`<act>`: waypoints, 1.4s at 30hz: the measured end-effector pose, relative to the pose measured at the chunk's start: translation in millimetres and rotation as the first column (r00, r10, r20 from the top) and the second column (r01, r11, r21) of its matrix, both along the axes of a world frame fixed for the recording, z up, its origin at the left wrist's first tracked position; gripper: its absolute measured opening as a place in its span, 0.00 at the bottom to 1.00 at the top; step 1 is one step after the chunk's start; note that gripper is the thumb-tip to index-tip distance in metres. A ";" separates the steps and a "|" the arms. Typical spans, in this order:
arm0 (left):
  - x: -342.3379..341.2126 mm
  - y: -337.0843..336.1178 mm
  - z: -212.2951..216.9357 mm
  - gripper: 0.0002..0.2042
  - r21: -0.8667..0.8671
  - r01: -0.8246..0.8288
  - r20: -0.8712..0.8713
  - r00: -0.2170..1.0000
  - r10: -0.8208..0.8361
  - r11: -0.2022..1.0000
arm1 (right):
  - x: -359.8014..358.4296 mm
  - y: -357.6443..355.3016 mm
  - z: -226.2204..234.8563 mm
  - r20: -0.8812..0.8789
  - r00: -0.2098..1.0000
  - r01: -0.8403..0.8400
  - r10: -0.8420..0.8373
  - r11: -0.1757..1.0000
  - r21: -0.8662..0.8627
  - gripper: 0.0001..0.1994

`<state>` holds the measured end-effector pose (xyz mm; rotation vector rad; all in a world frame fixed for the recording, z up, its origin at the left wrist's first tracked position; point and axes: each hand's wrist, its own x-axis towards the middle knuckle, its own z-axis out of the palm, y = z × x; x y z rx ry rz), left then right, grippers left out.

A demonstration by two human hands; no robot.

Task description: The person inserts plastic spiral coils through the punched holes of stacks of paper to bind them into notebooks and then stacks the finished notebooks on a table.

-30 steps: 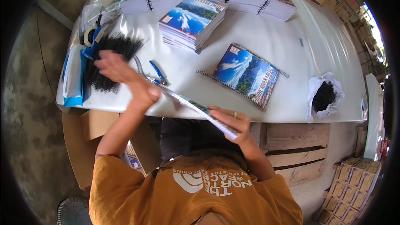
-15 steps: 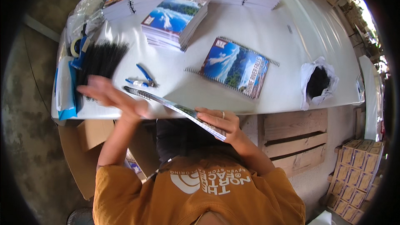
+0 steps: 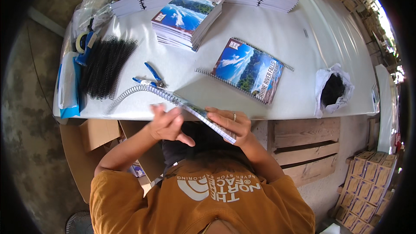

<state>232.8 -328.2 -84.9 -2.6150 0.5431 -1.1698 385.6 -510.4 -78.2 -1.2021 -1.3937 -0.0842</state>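
A thin spiral-bound booklet (image 3: 203,119) sits at the white tabletop's (image 3: 303,60) near edge, its long axis running upper-left to lower-right. The right hand (image 3: 229,123) grips it; the left hand's (image 3: 169,123) fingers pinch its protruding wire coil (image 3: 138,91).

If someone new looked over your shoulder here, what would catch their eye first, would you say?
Most likely the booklet held at the table's near edge between the left hand and right hand, with a spiral coil trailing from its spine. Behind it lies a bound booklet with a bright blue landscape cover, and a heap of black coils sits at the left.
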 end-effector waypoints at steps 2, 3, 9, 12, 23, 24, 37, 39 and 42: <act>6.2 32.9 12.4 0.53 -0.284 -0.119 0.270 0.942 0.198 0.951 | -11.0 0.9 2.7 0.024 0.999 -0.028 0.029 0.999 -0.035 0.16; 13.7 54.6 8.5 0.53 -0.471 -0.032 0.380 0.894 0.236 0.881 | -12.4 2.8 0.1 0.056 0.997 -0.059 0.060 0.998 -0.020 0.16; 22.9 -3.8 24.9 0.54 0.086 -0.026 0.100 0.995 0.017 0.996 | -2.7 6.3 -2.1 -0.006 1.000 0.010 -0.010 1.000 0.002 0.16; 24.1 1.6 41.3 0.54 -0.168 -0.106 0.189 0.972 0.137 0.980 | -15.2 6.5 0.8 -0.015 0.996 -0.090 0.090 0.995 -0.047 0.15; 44.5 10.4 34.1 0.52 -0.476 -0.078 0.233 0.949 0.211 0.876 | -15.5 12.1 4.4 -0.078 0.995 -0.061 0.057 0.997 -0.053 0.15; 27.2 -4.0 1.4 0.52 -0.379 -0.180 -0.025 0.983 0.184 0.908 | -15.0 10.5 1.9 -0.102 0.995 -0.024 0.018 0.998 -0.059 0.15; 26.5 -16.8 19.7 0.44 -0.150 0.059 0.183 0.983 -0.031 0.987 | -13.8 12.3 -1.3 -0.091 0.996 0.003 -0.009 0.998 -0.070 0.17; 45.0 -13.2 57.1 0.47 -0.319 -0.031 0.228 0.968 0.109 0.947 | -19.7 19.7 1.5 -0.009 1.000 0.006 -0.006 0.999 -0.037 0.17; 20.1 -28.6 -12.7 0.51 -0.353 -0.012 -0.058 0.998 -0.010 0.935 | -20.1 17.4 -3.5 -0.124 0.992 0.014 -0.028 0.994 -0.110 0.22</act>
